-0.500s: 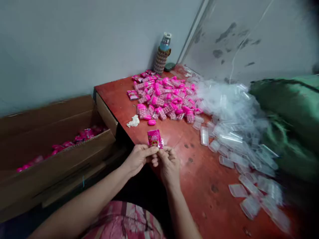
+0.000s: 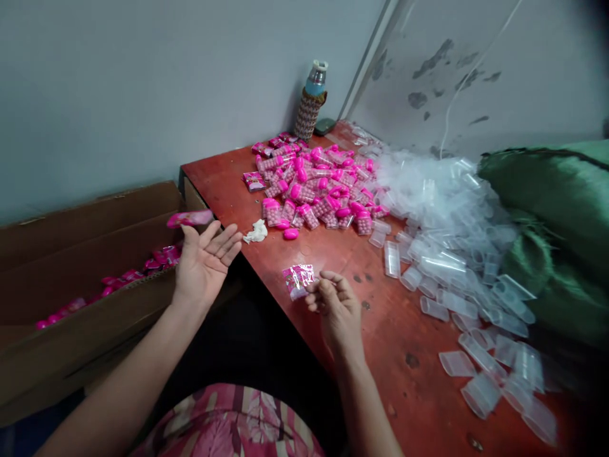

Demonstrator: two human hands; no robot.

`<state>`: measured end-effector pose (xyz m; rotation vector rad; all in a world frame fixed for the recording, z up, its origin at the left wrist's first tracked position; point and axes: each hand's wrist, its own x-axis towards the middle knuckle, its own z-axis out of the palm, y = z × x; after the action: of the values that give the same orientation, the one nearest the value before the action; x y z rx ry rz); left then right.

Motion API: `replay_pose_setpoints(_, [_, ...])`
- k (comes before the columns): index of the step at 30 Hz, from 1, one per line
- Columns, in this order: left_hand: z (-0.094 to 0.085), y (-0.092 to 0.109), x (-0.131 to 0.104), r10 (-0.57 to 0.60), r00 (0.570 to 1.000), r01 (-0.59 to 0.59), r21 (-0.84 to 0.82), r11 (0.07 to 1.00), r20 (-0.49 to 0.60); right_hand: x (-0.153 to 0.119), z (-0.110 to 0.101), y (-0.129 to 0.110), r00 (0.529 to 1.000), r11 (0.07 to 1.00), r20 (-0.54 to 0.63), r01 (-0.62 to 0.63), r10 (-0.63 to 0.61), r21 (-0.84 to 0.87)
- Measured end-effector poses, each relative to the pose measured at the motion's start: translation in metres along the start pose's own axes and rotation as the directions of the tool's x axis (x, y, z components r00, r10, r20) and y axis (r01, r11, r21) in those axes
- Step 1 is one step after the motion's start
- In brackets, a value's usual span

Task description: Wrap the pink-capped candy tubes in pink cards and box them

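Pinching a pink sachet (image 2: 297, 280), right hand (image 2: 337, 304) is over the red table (image 2: 380, 355). Left hand (image 2: 202, 266), palm up, fingers parted, is beside a blurred pink packet (image 2: 189, 219) above the cardboard box (image 2: 76, 346) containing pink packets (image 2: 166, 255); pink-capped bottles (image 2: 326, 205) contain pink beads.

Centre: magenta packet (image 2: 299, 281), printed, with white glints; left of centre, a pink packet (image 2: 188, 219). Tabletop (image 2: 394, 317): red, marked with dark spots. Upper centre: bottles (image 2: 316, 184), clear, with vivid pink caps (image 2: 271, 203) and paler pink beads (image 2: 364, 226); above, a flask (image 2: 316, 81), light blue and silver, its sleeve (image 2: 308, 115) zigzagged brown and cream. Right: containers (image 2: 450, 268), colourless, translucent; sack (image 2: 561, 203), green. Left: box (image 2: 90, 204), brown. Upper left: wall (image 2: 143, 82), blue-grey. Upper right: panel (image 2: 523, 51), grey, blotched darker. Bottom: garment (image 2: 238, 419), patterned pink, cream and brown.
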<state>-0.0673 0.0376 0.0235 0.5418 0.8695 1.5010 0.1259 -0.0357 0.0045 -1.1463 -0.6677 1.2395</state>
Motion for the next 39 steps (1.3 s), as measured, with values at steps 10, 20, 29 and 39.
replay_pose_setpoints(10, [0.011, -0.092, -0.021, 0.072, 0.696, -0.717, 0.69, 0.098, 0.714, -0.006, -0.028, -0.002, 0.998, 0.977, -0.022, -0.057, 0.054, -0.206])
replay_pose_setpoints(20, [0.007, -0.093, -0.022, 0.211, 0.586, -0.81, 0.562, 0.166, 0.782, 0.019, -0.02, -0.006, 0.998, 0.925, 0.056, -0.002, 0.025, -0.38])
replay_pose_setpoints(29, [0.019, -0.065, -0.032, -0.246, 0.918, 0.063, 0.499, 0.864, 0.312, 0.035, 0.006, -0.009, 0.996, 0.98, 0.086, 0.006, 0.011, -0.2])
replay_pose_setpoints(39, [0.001, -0.05, -0.022, -0.41, 0.91, 0.381, 0.27, 0.884, 0.058, 0.094, 0.031, -0.023, 0.932, 0.432, 0.296, 0.359, -0.208, -0.827])
